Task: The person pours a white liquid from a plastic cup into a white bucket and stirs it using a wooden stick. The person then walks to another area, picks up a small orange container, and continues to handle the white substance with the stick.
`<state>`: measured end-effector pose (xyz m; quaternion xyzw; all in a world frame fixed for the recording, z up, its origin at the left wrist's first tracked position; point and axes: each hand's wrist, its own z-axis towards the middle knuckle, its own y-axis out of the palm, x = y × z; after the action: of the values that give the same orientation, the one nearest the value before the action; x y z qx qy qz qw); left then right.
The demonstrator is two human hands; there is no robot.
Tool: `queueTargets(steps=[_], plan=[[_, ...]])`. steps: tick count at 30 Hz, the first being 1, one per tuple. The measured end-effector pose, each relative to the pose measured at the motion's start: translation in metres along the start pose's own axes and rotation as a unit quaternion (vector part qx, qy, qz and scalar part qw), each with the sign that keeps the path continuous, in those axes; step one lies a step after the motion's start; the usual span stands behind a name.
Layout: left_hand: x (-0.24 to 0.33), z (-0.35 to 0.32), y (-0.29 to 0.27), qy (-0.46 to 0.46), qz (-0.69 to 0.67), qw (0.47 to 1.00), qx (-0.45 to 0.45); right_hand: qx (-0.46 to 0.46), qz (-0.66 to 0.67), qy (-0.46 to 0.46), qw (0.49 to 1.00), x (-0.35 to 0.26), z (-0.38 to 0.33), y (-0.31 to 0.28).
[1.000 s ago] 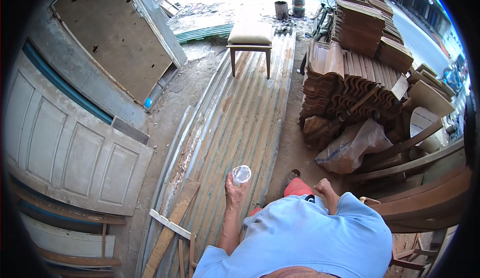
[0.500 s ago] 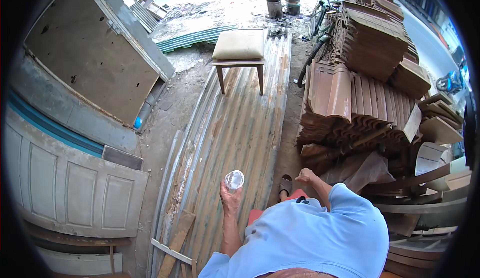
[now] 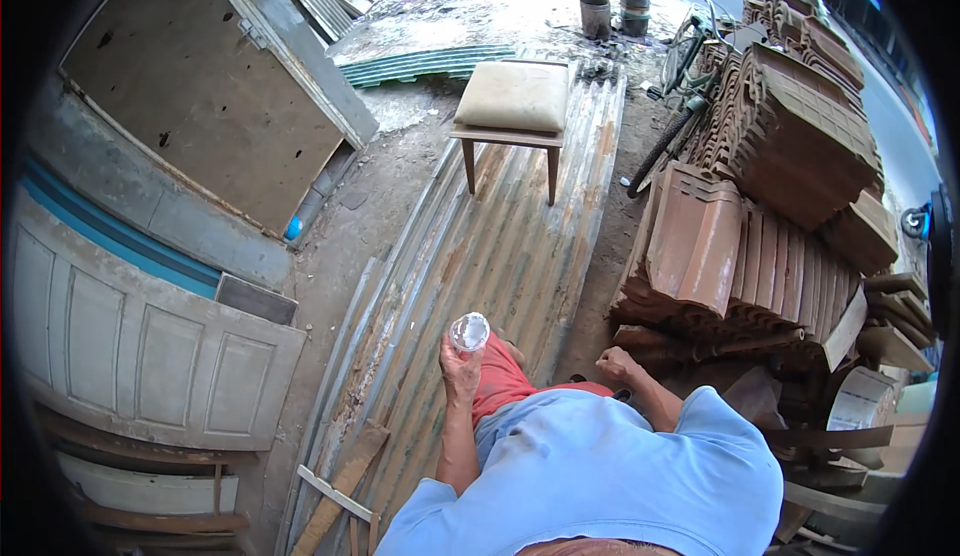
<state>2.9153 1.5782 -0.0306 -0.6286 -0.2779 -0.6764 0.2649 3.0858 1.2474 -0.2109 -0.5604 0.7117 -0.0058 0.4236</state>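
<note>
My left hand (image 3: pixel 460 369) is closed round a small whitish plastic cup (image 3: pixel 469 333), held out in front of me with its mouth up. White residue coats its inside. My right hand (image 3: pixel 618 364) hangs at my right side with its fingers curled; whatever they may hold is hidden. Straight ahead, beyond reach of both hands, a stool (image 3: pixel 512 97) with a cream padded seat and dark wooden legs stands on corrugated metal sheets (image 3: pixel 500 246).
Stacked brown roof tiles (image 3: pixel 690 246) rise on the right, with a bicycle (image 3: pixel 672 141) behind them. Panelled doors (image 3: pixel 160 356) and a large board (image 3: pixel 200 86) lean on the left. Wooden strips (image 3: pixel 350 486) lie near my left. Two drums (image 3: pixel 596 18) stand far ahead.
I have stepped forward, with my red-clad left leg now showing ahead. My left hand still carries the cup. The view has shifted and turned, so the stool appears farther right.
</note>
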Motion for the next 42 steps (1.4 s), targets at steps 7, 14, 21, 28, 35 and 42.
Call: queueTargets(steps=[7, 14, 21, 28, 35, 42], plan=[[-0.011, 0.066, 0.0, 0.034, -0.011, 0.999, 0.012, -0.019, -0.018, 0.025, 0.999, -0.031, 0.025, -0.021], [0.009, 0.134, 0.004, 0.021, 0.007, 1.0, 0.003, 0.047, -0.034, -0.076, 0.995, -0.073, 0.102, -0.046], [0.002, 0.13, 0.02, 0.045, 0.035, 0.998, -0.041, -0.016, -0.007, -0.03, 0.999, -0.105, 0.057, -0.043], [-0.001, 0.094, 0.072, 0.014, -0.031, 0.992, -0.125, 0.116, -0.079, -0.01, 0.99, 0.003, -0.027, -0.005], [-0.006, 0.081, 0.091, -0.006, -0.073, 0.982, -0.173, 0.092, -0.028, 0.089, 0.991, 0.035, -0.05, -0.016], [0.002, 0.09, 0.148, 0.01, -0.044, 0.958, -0.283, 0.144, 0.128, 0.174, 0.966, 0.031, -0.062, -0.022]])
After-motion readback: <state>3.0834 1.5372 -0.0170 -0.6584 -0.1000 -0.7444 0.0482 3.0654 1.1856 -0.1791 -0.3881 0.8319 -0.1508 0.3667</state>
